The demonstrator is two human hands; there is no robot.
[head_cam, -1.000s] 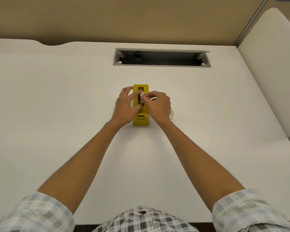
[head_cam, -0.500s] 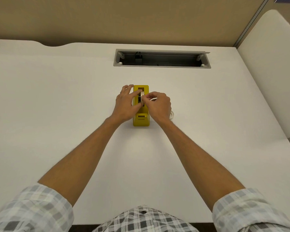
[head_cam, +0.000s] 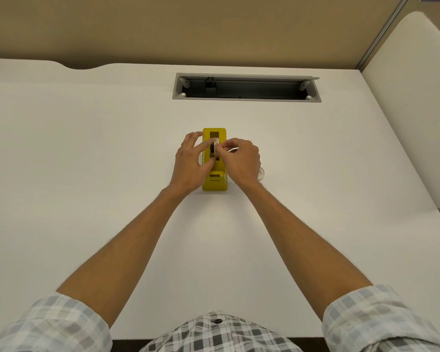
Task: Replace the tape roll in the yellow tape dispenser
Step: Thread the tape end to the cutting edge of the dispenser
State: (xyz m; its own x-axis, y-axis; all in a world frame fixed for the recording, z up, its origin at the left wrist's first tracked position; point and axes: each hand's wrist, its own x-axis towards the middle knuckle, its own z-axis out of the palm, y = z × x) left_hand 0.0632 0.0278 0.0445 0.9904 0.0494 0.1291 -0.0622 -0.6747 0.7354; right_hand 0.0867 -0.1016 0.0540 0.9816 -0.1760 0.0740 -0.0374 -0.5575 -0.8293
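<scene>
The yellow tape dispenser (head_cam: 214, 182) stands upright at the middle of the white desk (head_cam: 87, 174), its cutter end toward me. A tape roll (head_cam: 216, 146) sits in the dispenser's slot. My left hand (head_cam: 191, 161) lies against the dispenser's left side, thumb and forefinger on the roll. My right hand (head_cam: 241, 158) comes in from the right and pinches the roll's top edge. A second, clear tape roll (head_cam: 261, 173) lies flat on the desk, mostly hidden behind my right wrist.
An open grey cable tray (head_cam: 247, 87) is set into the desk behind the dispenser. A tan partition rises at the back, and a white panel (head_cam: 417, 110) stands on the right.
Both hands stay on the roll in the dispenser; the fingers have shifted only slightly.
</scene>
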